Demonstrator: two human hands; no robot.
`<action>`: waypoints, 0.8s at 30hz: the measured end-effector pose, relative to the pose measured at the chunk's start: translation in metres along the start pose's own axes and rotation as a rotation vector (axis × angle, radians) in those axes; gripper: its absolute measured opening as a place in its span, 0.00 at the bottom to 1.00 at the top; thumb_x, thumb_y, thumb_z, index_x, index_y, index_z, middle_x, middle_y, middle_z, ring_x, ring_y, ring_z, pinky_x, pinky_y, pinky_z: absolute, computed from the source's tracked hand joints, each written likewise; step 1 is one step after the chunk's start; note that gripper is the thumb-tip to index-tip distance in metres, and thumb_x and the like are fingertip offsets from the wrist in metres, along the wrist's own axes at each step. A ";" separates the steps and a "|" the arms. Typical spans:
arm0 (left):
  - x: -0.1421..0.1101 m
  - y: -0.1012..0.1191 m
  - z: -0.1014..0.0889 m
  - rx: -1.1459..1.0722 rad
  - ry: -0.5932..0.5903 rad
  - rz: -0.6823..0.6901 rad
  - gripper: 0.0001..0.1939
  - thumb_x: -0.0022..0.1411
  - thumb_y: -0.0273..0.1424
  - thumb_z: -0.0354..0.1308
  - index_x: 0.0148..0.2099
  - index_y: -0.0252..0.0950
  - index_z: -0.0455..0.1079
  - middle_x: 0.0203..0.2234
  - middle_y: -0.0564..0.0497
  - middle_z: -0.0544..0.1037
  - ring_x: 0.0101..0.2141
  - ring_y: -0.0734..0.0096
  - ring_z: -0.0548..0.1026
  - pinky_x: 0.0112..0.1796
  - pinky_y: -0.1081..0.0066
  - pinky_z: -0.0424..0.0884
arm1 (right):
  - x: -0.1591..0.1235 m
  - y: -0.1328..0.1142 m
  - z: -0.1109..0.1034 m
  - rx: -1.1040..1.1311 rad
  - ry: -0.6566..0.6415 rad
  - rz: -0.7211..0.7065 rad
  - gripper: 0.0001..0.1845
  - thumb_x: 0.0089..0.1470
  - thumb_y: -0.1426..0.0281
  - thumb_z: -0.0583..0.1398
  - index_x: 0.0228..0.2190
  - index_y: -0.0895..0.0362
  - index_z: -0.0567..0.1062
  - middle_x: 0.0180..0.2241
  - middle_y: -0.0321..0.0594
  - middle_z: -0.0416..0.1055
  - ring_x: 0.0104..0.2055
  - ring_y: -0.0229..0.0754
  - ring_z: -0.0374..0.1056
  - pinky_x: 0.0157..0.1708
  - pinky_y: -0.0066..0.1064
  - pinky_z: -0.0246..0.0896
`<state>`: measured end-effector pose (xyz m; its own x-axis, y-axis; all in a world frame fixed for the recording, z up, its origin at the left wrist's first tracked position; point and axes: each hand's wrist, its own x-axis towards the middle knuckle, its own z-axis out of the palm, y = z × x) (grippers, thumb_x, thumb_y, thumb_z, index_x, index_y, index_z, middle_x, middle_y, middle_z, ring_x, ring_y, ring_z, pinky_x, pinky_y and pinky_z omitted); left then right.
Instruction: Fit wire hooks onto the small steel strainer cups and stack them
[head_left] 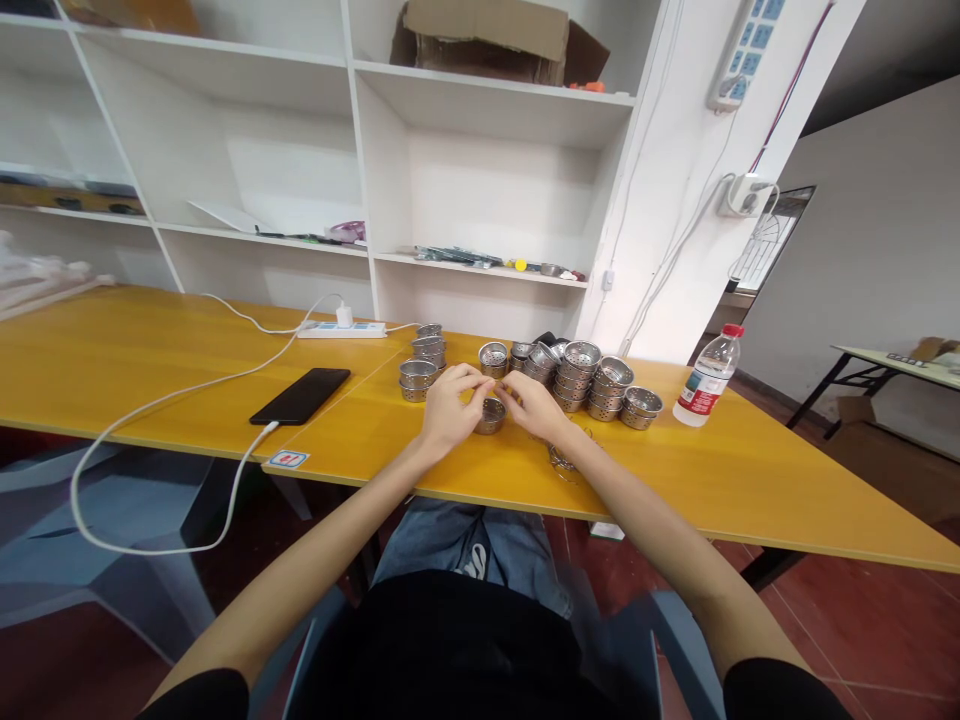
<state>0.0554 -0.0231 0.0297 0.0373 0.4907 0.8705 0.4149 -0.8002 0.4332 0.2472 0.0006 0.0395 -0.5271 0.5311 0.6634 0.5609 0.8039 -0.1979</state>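
Above a small round metal cup (490, 418) on the yellow table, my left hand (452, 408) and my right hand (534, 404) meet nearly fingertip to fingertip. Both have thumb and fingers pinched together. Whatever they may pinch is too small to make out. Thin wire pieces (564, 464) lie on the table, partly hidden by my right forearm. Left of my left hand are stacked metal cups (417, 376). Behind and right of my right hand, perforated metal cups (579, 370) stand in several stacks.
A plastic bottle (705, 382) with a red cap stands to the right. On the left lies a phone (301, 396) with a white charging cable (150, 400) looping off the front edge. A power strip (341, 329) lies near the white shelves (495, 180) behind the table.
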 end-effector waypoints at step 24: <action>0.004 0.001 -0.003 0.351 0.098 -0.049 0.12 0.61 0.26 0.58 0.28 0.40 0.59 0.25 0.54 0.71 0.31 0.66 0.71 0.39 0.62 0.61 | 0.004 -0.007 -0.002 -0.115 0.069 0.076 0.11 0.68 0.67 0.56 0.34 0.55 0.74 0.36 0.41 0.73 0.34 0.41 0.67 0.36 0.31 0.59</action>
<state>0.0531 -0.0225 0.0343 -0.0703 0.4766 0.8763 0.7010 -0.6014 0.3833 0.2426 -0.0033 0.0456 -0.4375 0.5662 0.6986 0.6692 0.7239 -0.1676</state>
